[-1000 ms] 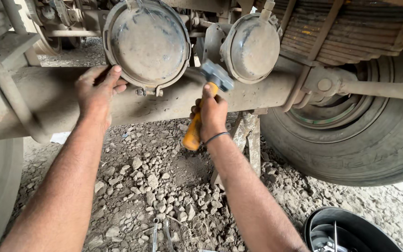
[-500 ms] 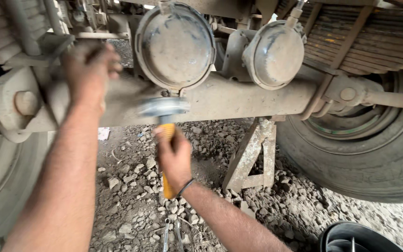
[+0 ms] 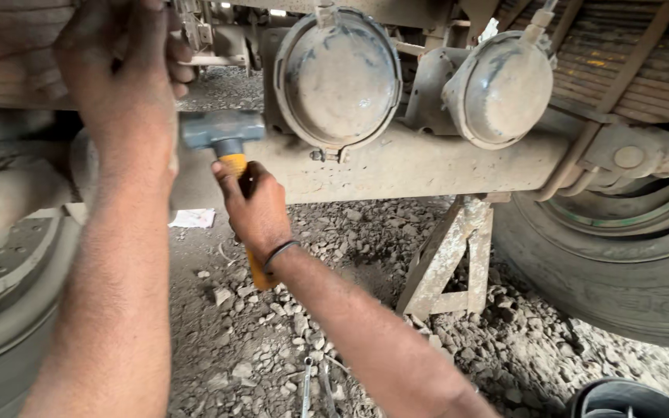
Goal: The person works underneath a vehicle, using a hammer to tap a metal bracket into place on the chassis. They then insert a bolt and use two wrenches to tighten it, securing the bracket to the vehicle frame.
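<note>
Two bare hands work under a heavy vehicle, close to its dusty axle beam point(image 3: 427, 166). The right hand point(image 3: 255, 207) has its fingers wrapped tightly round the yellow handle of a hammer point(image 3: 226, 147), whose grey steel head sits level just in front of the beam, beside the left hand. The left hand point(image 3: 129, 93) is raised against the grimy metal at the upper left; its fingers curl away from the camera, so whether they grip anything cannot be told. As a judgement, the hammering is under way rather than finished: the head is up at the beam, nothing looks loosened or removed, and both round brake chambers point(image 3: 340, 77) remain mounted above the beam. A metal stand point(image 3: 451, 263) props the beam from the gravel ground point(image 3: 272, 340), with a large tyre point(image 3: 621, 271) to the right and another wheel at the left edge. Two spanners point(image 3: 315, 387) lie on the stones near the bottom, untouched, and the rim of a black tub point(image 3: 629, 399) shows in the lower right corner. Of packages or labels there is little: only a small white scrap of paper point(image 3: 193, 218) lying flat on the ground behind the right hand, and some faint yellow marks on the leaf springs point(image 3: 644, 70) at the upper right.
</note>
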`<state>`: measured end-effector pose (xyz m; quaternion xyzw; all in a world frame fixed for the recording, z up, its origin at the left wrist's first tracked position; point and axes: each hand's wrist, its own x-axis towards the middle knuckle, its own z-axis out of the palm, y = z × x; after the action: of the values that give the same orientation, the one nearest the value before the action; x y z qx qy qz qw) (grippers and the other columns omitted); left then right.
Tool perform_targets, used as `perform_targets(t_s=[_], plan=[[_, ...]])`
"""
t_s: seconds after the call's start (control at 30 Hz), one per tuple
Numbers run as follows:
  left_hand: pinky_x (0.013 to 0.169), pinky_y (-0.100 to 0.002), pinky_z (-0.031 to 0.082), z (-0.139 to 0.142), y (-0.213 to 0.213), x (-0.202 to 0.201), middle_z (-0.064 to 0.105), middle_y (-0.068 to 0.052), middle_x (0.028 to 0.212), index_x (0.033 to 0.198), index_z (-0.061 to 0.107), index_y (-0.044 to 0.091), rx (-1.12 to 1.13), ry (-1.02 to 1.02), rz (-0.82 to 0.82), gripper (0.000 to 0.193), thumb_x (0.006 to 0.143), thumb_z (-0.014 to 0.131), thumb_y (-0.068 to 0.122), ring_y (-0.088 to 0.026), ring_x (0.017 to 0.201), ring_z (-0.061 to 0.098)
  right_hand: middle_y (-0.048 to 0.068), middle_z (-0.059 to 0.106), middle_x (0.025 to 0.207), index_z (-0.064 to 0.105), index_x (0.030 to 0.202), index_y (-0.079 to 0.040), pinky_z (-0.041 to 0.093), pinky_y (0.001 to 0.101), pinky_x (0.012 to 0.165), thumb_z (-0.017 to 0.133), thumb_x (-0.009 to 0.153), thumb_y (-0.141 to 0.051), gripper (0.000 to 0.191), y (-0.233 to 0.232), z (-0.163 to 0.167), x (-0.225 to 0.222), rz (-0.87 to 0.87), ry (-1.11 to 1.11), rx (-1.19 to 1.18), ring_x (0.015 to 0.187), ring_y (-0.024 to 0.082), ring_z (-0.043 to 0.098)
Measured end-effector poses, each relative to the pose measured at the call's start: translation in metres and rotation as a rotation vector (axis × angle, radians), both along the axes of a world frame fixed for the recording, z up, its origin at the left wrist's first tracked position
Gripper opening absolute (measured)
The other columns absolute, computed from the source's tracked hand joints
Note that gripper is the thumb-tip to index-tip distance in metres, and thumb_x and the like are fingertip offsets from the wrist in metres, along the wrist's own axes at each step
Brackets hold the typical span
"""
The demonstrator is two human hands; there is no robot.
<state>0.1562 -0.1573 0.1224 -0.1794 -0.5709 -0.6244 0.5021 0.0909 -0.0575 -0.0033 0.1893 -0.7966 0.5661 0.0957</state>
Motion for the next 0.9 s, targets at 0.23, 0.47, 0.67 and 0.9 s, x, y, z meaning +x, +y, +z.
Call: perform_targets(t_s=[0.23,0.47,0.67,0.9], plan=[[0.054,-0.018,0.050,0.002,-0.006,-0.001,0.066,0.002,0.074,0.094,0.066,0.009,-0.010,0.093,0.055,0.024,0.115,0.065,0.021,-0.004,0.063,0.065,0.003,0.061,0.070,0.061,0.107,-0.002,0.047,0.0301,0.040,0.065,0.096,-0.045,0.045,-0.011,0.045,-0.003,0.147,0.020,-0.346,0.050,0.011,0.054],[0.057,-0.020,0.050,-0.003,-0.019,-0.007,0.068,-0.001,0.076,0.093,0.065,0.006,-0.048,0.160,0.058,0.027,0.117,0.064,0.018,-0.007,0.066,0.068,0.003,0.064,0.060,0.060,0.101,-0.003,0.054,0.0320,0.033,0.062,0.091,-0.034,0.032,-0.042,0.075,-0.009,0.155,0.165,-0.197,0.041,0.012,0.060],[0.055,-0.020,0.049,0.000,-0.027,-0.002,0.066,-0.002,0.077,0.095,0.064,0.004,-0.088,0.231,0.088,0.028,0.119,0.063,0.018,-0.008,0.063,0.065,0.017,0.068,0.071,0.068,0.091,0.015,0.051,0.0367,0.041,0.068,0.097,-0.038,0.053,-0.063,0.112,-0.038,-0.085,-0.072,-0.783,0.048,0.020,0.061],[0.054,-0.018,0.047,-0.001,-0.013,0.006,0.068,-0.001,0.082,0.104,0.065,0.004,-0.101,0.285,-0.034,0.024,0.120,0.063,0.022,-0.005,0.065,0.064,0.010,0.072,0.073,0.068,0.090,-0.001,0.057,0.0357,0.049,0.065,0.093,-0.041,0.041,-0.063,0.133,-0.067,0.142,0.208,-0.683,0.058,0.018,0.067]])
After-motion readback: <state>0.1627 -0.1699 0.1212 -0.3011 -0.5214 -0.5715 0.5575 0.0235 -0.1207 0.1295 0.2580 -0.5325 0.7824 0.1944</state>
